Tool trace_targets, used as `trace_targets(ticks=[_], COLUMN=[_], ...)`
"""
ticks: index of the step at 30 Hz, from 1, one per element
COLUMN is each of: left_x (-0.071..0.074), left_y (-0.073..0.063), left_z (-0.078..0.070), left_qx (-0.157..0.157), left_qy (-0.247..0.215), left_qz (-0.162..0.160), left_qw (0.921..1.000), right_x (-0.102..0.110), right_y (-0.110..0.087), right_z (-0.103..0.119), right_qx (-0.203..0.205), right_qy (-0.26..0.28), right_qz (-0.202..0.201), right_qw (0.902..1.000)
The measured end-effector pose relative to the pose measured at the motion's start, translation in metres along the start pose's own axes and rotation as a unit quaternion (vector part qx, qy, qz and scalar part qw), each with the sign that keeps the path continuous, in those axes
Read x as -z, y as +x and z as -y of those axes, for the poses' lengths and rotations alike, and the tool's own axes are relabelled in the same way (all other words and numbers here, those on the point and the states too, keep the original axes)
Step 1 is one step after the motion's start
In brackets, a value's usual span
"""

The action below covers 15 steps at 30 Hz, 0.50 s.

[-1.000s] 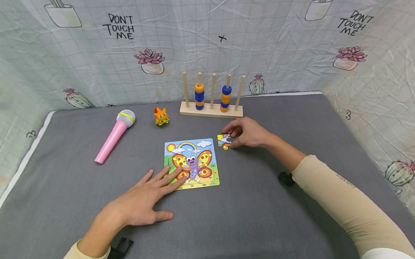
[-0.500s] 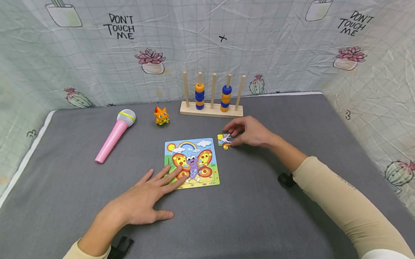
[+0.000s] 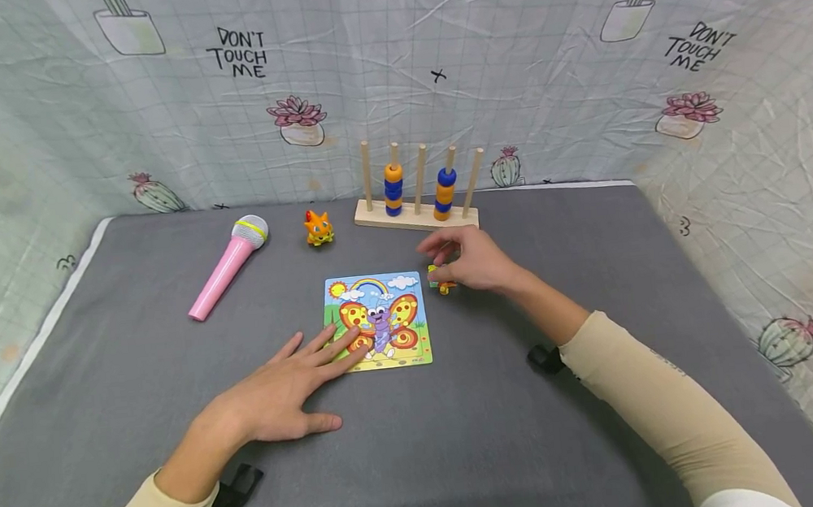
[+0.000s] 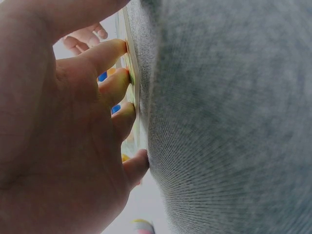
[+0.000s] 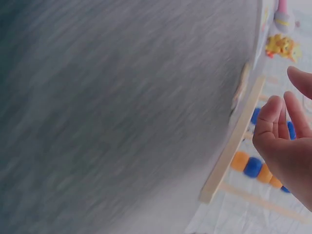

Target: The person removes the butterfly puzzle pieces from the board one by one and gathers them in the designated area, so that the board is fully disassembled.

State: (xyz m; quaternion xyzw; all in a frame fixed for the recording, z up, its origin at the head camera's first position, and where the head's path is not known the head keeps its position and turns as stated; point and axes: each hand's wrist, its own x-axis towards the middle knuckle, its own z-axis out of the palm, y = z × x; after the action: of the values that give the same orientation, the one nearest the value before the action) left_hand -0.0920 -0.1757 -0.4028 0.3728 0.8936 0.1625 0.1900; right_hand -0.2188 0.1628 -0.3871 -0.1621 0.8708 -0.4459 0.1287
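A butterfly jigsaw puzzle (image 3: 380,289) with a rainbow and sun lies flat on the table. My left hand (image 3: 273,397) rests with spread, straight fingers over its lower left part; in the left wrist view the fingertips (image 4: 127,75) touch the puzzle's edge. Just right of the puzzle lies a small colourful puzzle piece (image 3: 443,288), partly covered by my right hand (image 3: 473,259). In the right wrist view that hand hovers above the piece (image 5: 240,87) with its fingers apart from the thumb and nothing between them.
Behind my right hand stands a wooden peg rack (image 3: 413,216) with orange and blue beads on two pegs. A small orange toy figure (image 3: 318,228) and a pink toy microphone (image 3: 221,275) lie toward the back left. A printed cloth (image 3: 373,61) hangs behind the table.
My right hand has let go of the puzzle piece, lifted and shifted slightly left over it. My left hand stays in place on the puzzle.
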Motion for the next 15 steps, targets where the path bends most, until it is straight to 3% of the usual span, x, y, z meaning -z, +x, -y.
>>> trace_targets(ticks=[15], left_x=[-0.002], left_y=[-0.001], left_z=[-0.001], left_qx=[0.004], left_qy=[0.001], left_qz=[-0.006], left_qw=[1.0], right_x=[-0.03], right_y=[0.016], right_z=[0.027], right_qx=[0.031], right_qy=[-0.011], right_qz=[0.055], right_qw=[0.9979])
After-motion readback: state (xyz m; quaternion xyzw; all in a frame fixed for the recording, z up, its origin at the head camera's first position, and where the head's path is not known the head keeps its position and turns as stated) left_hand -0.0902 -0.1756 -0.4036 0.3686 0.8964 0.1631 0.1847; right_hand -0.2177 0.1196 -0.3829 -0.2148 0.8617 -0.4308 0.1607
